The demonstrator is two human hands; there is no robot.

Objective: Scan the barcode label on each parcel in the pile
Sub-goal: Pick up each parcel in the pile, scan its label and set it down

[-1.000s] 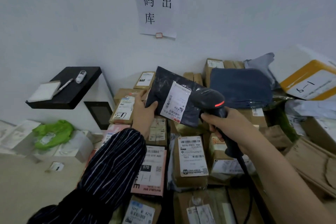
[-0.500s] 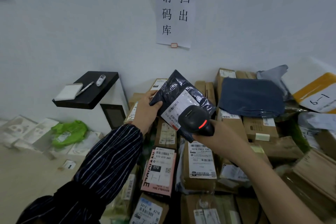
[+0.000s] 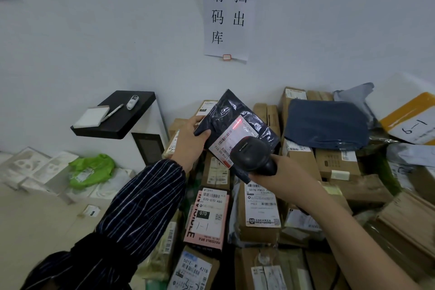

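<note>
So the left hand (image 3: 188,146) is holding a bagged parcel (image 3: 235,108) up over the pile (image 3: 339,162), and the right hand (image 3: 289,174) is holding the scanner (image 3: 251,155) just in front of its label (image 3: 231,140). A paper sign (image 3: 228,14) is hanging on the wall behind. Off to the left a shelf (image 3: 122,125) is sticking out, carrying a pad (image 3: 91,116) with a pen (image 3: 114,110) right beside it. A soft parcel (image 3: 327,122) is lying on boxes to the right of the raised one, and a crumpled bag (image 3: 91,167) is sitting lower down, below the shelf
</note>
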